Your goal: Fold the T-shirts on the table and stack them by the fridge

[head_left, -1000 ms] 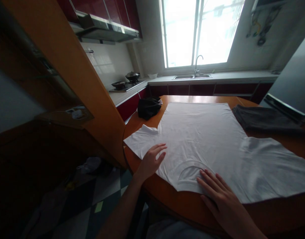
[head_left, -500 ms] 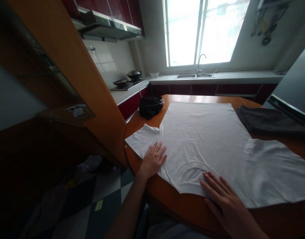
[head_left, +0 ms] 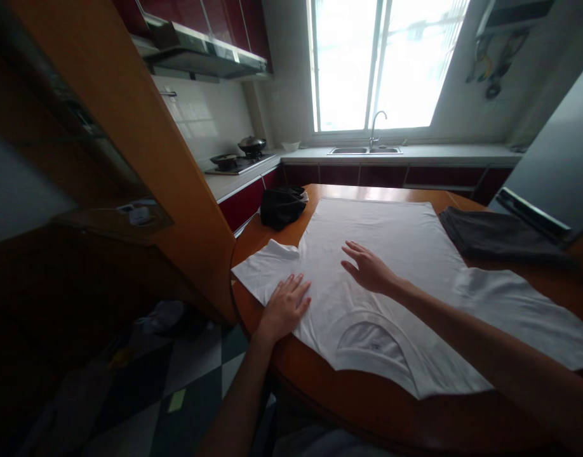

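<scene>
A white T-shirt (head_left: 381,228) lies spread over the wooden table (head_left: 348,387), its neckline toward me and its hem at the far side. My left hand (head_left: 286,306) rests flat on the shirt near the left shoulder, fingers spread. Over the middle of the shirt's body is my right hand (head_left: 368,268), fingers stretched out and holding nothing; whether it touches the cloth I cannot tell. The left sleeve has a fold along its upper edge. Part of the right shoulder is hidden under my right forearm.
A black cloth item (head_left: 282,207) sits at the table's far left edge. Folded dark grey fabric (head_left: 501,235) lies on the right side. Beyond are a stove with pans (head_left: 239,162), a sink (head_left: 351,151) and a fridge (head_left: 553,146).
My right hand has moved from the neckline up and away to the middle of the shirt, uncovering the collar. My left hand stays in place on the shirt.
</scene>
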A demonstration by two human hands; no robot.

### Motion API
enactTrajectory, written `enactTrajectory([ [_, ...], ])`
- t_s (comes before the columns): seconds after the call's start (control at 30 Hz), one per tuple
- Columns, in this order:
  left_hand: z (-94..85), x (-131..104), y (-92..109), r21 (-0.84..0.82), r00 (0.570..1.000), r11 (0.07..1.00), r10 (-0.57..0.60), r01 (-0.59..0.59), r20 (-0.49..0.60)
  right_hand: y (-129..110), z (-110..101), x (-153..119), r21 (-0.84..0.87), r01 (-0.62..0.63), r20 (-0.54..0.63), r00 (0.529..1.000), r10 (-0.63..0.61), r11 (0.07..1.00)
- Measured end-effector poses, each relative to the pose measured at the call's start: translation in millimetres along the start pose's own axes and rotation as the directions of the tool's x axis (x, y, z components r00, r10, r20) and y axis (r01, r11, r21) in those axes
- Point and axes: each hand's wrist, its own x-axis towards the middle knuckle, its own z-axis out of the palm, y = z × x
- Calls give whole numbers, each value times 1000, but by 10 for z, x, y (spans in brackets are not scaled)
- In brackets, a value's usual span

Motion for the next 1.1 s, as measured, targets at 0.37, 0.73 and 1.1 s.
enactTrajectory([
  [0.37,-59,-3,24,39,999,999,-20,18,47,0,794,533,-65,-80,50,995,83,995],
  [0.73,-358,29,-291,-189,911,973,-193,131,-363,24,814,506,-70,-69,79,994,74,995],
  [1.1,-542,88,-1393,158,722,734,-564,661,-400,54,847,511,-66,-64,62,996,68,996],
])
